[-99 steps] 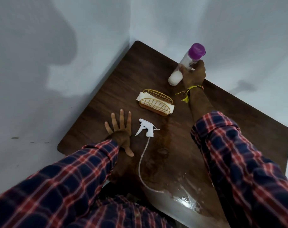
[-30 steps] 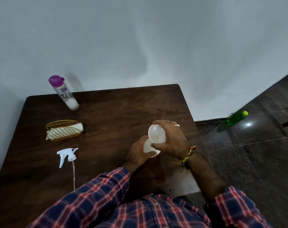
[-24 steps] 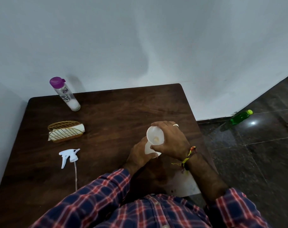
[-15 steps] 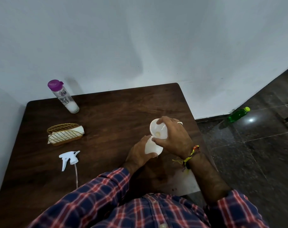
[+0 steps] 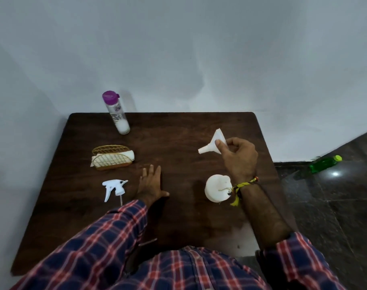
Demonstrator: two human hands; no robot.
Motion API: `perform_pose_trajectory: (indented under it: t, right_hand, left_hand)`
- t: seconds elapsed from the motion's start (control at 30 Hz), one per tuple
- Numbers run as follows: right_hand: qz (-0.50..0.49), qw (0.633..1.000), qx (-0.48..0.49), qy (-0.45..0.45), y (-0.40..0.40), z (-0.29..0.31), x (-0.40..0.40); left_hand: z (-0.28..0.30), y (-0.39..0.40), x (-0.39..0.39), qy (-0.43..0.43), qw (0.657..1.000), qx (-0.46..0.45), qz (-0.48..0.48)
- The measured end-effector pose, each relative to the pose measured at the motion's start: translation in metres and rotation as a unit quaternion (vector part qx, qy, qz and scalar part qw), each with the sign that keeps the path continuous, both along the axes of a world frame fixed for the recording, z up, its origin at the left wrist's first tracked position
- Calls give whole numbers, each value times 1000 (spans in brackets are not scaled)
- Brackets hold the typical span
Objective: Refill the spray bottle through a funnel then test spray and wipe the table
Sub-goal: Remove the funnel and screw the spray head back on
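My right hand (image 5: 239,158) grips a white funnel (image 5: 214,143) above the dark wooden table (image 5: 178,130), its spout pointing left. Just below that wrist stands the white spray bottle body (image 5: 217,190), seen from above, with no head on it. The white trigger spray head (image 5: 113,188) with its thin dip tube lies on the table at the left. My left hand (image 5: 151,183) rests flat on the table with fingers spread, between the spray head and the bottle body, holding nothing.
A clear bottle with a purple cap (image 5: 116,111) stands at the table's far left corner. A gold wire holder with white napkins (image 5: 112,158) sits in front of it. A green bottle (image 5: 325,164) lies on the dark tiled floor at the right. White walls border the table.
My right hand has lifted the funnel off the bottle and moved it up and to the right. My left hand has let go of the bottle and settled flat on the table to its left.
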State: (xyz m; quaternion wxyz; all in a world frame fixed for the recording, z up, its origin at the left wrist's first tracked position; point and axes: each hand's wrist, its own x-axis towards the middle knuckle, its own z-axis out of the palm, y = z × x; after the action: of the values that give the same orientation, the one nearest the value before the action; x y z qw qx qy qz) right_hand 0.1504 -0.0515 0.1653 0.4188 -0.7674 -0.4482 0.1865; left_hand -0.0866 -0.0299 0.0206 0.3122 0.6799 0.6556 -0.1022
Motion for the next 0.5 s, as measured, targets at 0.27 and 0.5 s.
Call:
perform_pose_trajectory:
  t: [0.27, 0.5]
  right_hand:
    - [-23, 975, -95, 200, 86, -43, -70]
    - [-37, 875, -198, 439, 159, -86, -114]
  left_hand:
    - [-10, 21, -35, 20, 995, -83, -47]
    - [-16, 37, -36, 27, 989, -135, -45]
